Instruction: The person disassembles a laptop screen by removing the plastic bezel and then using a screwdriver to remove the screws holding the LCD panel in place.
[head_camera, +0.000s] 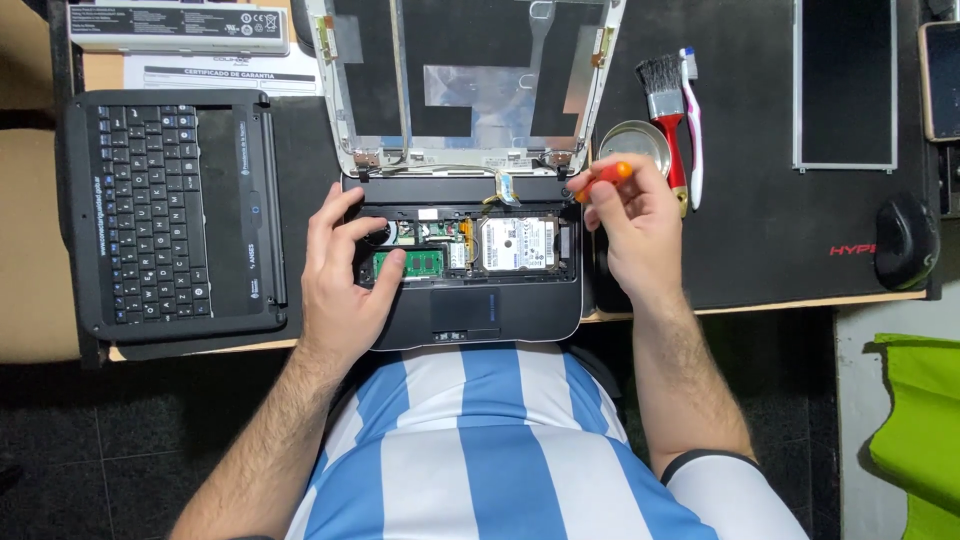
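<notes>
While a dark tiled floor (120, 440) shows below the table edge, a black desk mat (770, 230) covers most of the wooden table (760, 302). At its centre lies an opened laptop (465, 255), its lid frame (465, 85) stripped, with the removed keyboard (170, 210) lying left. The left hand (345, 275) rests on the laptop base, fingers spread. The right hand (635, 225) pinches an orange screwdriver (605, 180) at the laptop's upper right corner. Just beside it lie a paintbrush (668, 110) and a small metal dish (632, 140).
</notes>
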